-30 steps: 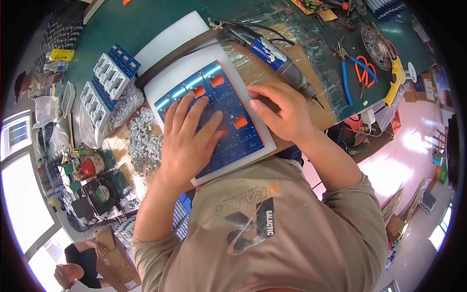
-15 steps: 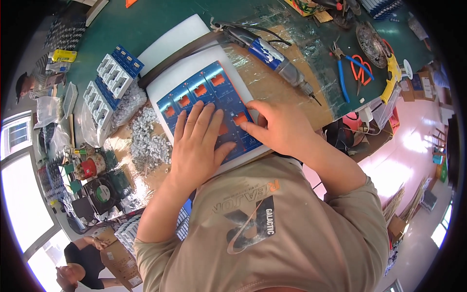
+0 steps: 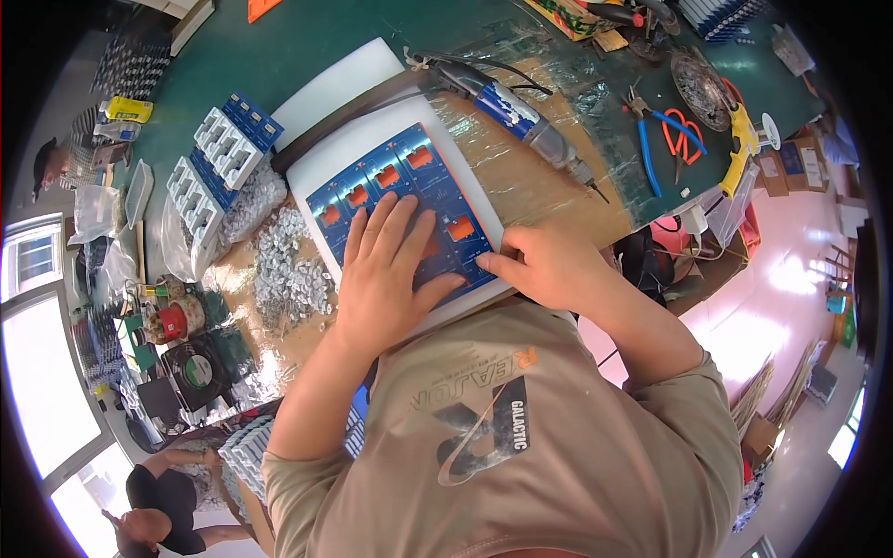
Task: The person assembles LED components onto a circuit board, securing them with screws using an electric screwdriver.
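Note:
A blue circuit board panel [image 3: 430, 191] lies on a white foam sheet [image 3: 352, 139], with square orange-red patches [image 3: 460, 228] in rows across it. My left hand [image 3: 386, 265] rests flat on the panel's near left part, fingers spread, covering some of the patches. At the panel's near right edge is my right hand [image 3: 544, 265], its thumb and index finger bent into a pinch that touches the border. Whatever sits between those fingertips, if anything, is too small to make out.
A blue rotary power tool [image 3: 521, 116] lies on brown cardboard beyond my right hand. Pliers [image 3: 646, 139] and orange scissors [image 3: 684, 138] are farther right. Left of the foam are a heap of small silvery parts [image 3: 288, 270] and white slotted trays [image 3: 228, 149]. A co-worker [image 3: 163, 507] is at lower left.
My right hand has slid away from the orange patch toward the panel's near right edge. The left hand stays flat on the panel. At lower left, the co-worker has changed pose.

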### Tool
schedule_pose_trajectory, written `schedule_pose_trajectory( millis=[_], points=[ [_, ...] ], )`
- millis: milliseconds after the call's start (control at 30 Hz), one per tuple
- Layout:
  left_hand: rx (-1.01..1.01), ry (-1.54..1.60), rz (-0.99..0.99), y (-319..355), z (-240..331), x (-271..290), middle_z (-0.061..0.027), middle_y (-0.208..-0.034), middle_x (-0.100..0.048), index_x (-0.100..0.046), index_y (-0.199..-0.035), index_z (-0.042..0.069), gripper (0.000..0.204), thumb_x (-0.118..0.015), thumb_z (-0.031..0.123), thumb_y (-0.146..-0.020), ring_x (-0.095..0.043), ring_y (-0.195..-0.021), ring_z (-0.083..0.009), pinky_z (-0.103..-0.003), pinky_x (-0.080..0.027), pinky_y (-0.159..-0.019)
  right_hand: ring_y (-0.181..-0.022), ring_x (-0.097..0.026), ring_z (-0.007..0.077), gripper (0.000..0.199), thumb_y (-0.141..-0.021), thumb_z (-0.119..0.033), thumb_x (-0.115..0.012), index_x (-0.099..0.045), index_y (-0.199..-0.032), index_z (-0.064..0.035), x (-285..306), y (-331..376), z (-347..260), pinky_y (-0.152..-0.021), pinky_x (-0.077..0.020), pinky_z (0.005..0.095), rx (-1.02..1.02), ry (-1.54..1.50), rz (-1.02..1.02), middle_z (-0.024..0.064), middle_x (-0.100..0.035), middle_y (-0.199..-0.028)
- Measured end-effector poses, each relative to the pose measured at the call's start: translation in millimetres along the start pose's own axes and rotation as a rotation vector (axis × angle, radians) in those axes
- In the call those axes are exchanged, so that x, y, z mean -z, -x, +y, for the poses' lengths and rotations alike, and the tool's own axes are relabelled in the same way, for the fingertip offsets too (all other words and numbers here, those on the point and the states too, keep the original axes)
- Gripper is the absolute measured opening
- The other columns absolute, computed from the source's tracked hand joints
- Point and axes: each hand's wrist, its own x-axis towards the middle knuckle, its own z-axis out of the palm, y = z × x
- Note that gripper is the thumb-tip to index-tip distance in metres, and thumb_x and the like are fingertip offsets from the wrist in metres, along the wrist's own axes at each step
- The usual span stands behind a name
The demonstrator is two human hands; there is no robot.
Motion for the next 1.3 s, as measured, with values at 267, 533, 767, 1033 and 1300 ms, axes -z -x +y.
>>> schedule_pose_trajectory(
  millis=[267,533,767,1033,1300],
  points=[
    [0.027,0.008,-0.044,-4,14,11,-0.0194,-0.143,-0.049,-0.055,-0.133,0.0,0.087,-0.082,0.05,-0.067,-0.042,-0.137,-0.0401,-0.056,-0.03,-0.114,-0.077,-0.067,0.0386,0.033,-0.09,-0.037,-0.067,-0.068,-0.087,-0.0041,-6,1,5,-0.069,-0.0512,0.0467,0.052,-0.172,0.024,0.0183,-0.069,-0.08],
    [0.012,0.087,-0.038,7,27,20,-0.0266,-0.148,-0.039,-0.042,-0.143,-0.001,0.095,-0.086,0.012,-0.06,-0.039,-0.137,-0.0477,-0.053,-0.037,-0.112,-0.058,-0.044,0.0065,0.029,-0.096,-0.026,-0.068,-0.06,-0.081,-0.0016,15,4,-25,-0.052,-0.0365,0.0282,0.178,-0.513,0.044,0.0019,-0.052,-0.062],
    [0.122,0.169,0.221,23,20,45,-0.0319,-0.146,-0.042,-0.045,-0.142,-0.004,0.078,-0.067,-0.005,-0.068,-0.043,-0.135,-0.0492,-0.052,-0.039,-0.11,-0.063,-0.044,0.0048,0.022,-0.097,-0.023,-0.066,-0.062,-0.09,-0.0028,44,0,-58,-0.055,-0.0374,0.0256,0.252,-0.791,-0.138,-0.0018,-0.054,-0.071],
    [0.585,0.56,0.343,70,-10,60,-0.0266,-0.146,-0.047,-0.037,-0.146,-0.008,0.071,-0.061,-0.005,-0.079,-0.051,-0.133,-0.0335,-0.042,-0.044,-0.106,-0.08,-0.06,0.0086,0.037,-0.095,-0.019,-0.067,-0.061,-0.128,-0.0034,4,-39,-81,-0.071,-0.0485,0.0257,0.345,-0.741,-0.117,0.0013,-0.064,-0.089],
    [0.512,0.965,0.663,89,-28,59,-0.0194,-0.128,-0.058,-0.038,-0.143,-0.007,0.071,-0.071,0.005,-0.082,-0.06,-0.114,-0.0268,-0.039,-0.049,-0.098,-0.089,-0.063,0.0145,0.048,-0.092,-0.023,-0.07,-0.058,-0.136,-0.0077,-35,-73,-125,-0.076,-0.0519,0.0304,0.61,-0.685,-0.008,0.0058,-0.065,-0.105]
  ],
)
